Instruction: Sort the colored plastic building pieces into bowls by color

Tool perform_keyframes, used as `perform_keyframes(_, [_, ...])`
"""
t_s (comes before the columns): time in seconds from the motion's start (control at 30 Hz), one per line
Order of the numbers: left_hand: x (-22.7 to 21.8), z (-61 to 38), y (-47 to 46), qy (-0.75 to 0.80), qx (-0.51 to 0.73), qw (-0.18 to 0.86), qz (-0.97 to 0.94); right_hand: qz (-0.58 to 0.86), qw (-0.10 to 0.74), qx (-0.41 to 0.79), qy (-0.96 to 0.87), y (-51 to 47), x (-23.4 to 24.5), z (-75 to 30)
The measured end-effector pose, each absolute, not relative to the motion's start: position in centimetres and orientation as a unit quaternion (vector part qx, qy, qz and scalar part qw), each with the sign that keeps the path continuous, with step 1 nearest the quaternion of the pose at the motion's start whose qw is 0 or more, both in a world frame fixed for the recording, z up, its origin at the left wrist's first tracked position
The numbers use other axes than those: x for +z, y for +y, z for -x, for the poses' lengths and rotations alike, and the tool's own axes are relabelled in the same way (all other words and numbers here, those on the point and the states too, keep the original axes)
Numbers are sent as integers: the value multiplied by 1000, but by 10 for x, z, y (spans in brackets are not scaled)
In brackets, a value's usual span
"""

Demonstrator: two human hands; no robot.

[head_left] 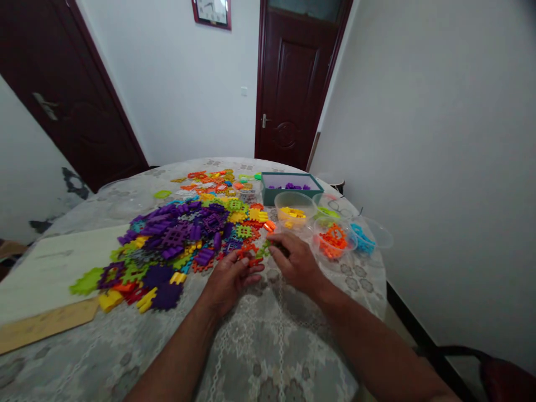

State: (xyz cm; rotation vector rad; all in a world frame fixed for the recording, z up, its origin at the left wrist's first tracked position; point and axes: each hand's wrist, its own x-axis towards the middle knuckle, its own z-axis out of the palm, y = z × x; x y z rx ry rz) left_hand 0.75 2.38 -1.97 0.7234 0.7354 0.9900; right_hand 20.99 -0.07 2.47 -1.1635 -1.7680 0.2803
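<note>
Left hand [230, 279] fingers pinch a red piece [251, 260]; right hand [295, 262] fingers bend onto a green piece [264, 249], grip unclear

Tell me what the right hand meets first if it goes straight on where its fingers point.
Probably the small green and orange pieces just off the fingers of the right hand, which point left across the table; the purple heap lies beyond. Depth is unclear.

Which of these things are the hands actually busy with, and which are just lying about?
In hand: left hand, right hand, small pieces at their fingertips, coloured pile, orange-filled bowl, yellow-filled bowl.
Lying about: white board, wooden strip, wall clock.
</note>
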Motion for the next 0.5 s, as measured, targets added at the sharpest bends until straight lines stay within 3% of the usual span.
perform_keyframes(0.17, [-16, -8, 21, 334, 451, 761, -327, 603, 524, 175, -575, 18, 49, -277])
perform_keyframes(0.5, [-21, -10, 24, 349, 437, 752, -349, 714, 523, 41, -464, 73, 48, -385])
